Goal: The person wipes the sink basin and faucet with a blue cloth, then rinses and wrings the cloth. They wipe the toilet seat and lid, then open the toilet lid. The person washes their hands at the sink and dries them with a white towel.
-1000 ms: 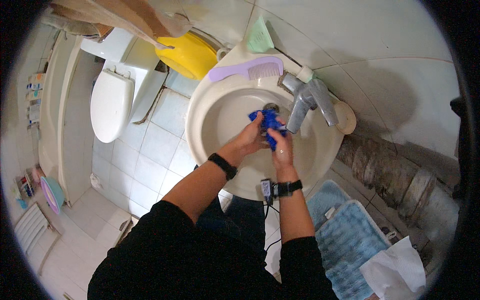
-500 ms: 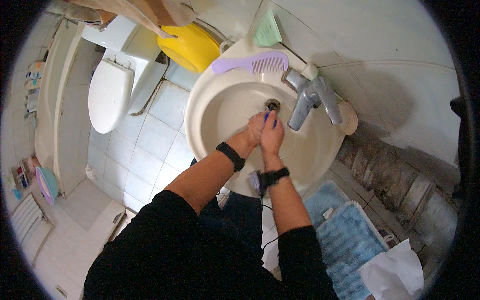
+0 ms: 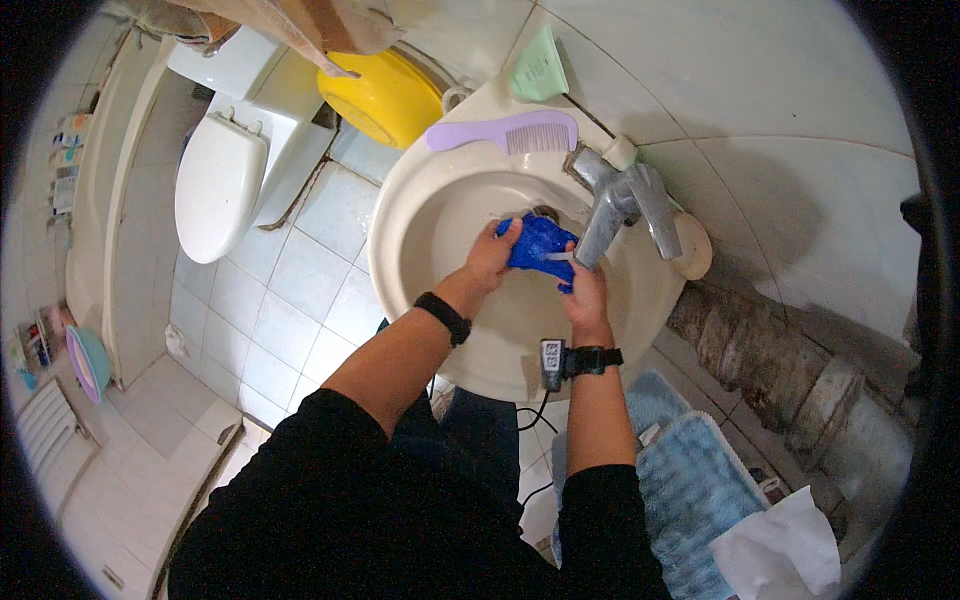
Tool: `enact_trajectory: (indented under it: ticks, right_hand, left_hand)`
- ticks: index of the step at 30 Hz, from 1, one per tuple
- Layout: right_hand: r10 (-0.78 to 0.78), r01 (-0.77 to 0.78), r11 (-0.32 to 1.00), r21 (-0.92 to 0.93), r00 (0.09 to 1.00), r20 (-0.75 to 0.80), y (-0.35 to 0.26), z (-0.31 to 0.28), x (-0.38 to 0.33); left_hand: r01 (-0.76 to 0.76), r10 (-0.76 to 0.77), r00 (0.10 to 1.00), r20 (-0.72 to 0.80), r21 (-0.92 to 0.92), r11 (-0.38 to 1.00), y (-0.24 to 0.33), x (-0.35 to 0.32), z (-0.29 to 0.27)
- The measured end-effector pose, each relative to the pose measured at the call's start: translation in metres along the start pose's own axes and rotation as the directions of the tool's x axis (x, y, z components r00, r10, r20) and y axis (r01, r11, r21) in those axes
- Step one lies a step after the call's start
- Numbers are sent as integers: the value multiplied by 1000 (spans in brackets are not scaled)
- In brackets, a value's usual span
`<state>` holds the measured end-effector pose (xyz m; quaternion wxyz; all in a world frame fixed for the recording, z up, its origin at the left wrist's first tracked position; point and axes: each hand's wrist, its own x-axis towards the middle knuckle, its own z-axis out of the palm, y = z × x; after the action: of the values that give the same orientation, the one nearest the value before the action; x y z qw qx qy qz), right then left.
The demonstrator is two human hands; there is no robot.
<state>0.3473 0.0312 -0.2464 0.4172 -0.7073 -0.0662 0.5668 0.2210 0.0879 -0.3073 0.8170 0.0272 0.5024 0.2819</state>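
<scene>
Over the sink basin, a crumpled blue cloth is spread between my two hands. My left hand pinches its left end, thumb on top. Its right end is gripped by my right hand, just below the grey faucet. A whitish streak shows by the faucet's mouth over the cloth; whether it is running water I cannot tell. The drain is partly hidden behind the cloth. Both wrists wear black straps, the right one with a small boxy device.
A purple comb and a pale green tube rest on the sink's back rim. Left of the sink are a yellow basin and a white toilet. At lower right lie a blue fluffy mat and white paper.
My hands were pressed together near the drain with only a bit of blue showing. They have moved apart and toward me, and the cloth is opened out between them.
</scene>
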Motion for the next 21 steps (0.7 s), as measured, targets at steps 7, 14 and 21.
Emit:
enact_trajectory:
  ticks: [7, 14, 21]
  right_hand:
    - [-490, 313, 732, -605, 859, -148, -14, 51, -5]
    - [-459, 217, 754, -620, 849, -262, 3, 57, 3]
    - [-394, 187, 727, -661, 902, -179, 19, 38, 20]
  left_hand:
    - [38, -89, 980, 180, 265, 964, -28, -6, 26]
    - [-367, 477, 869, 132, 819, 441, -54, 22, 10]
    - [-102, 102, 994, 30, 530, 842, -24, 0, 22]
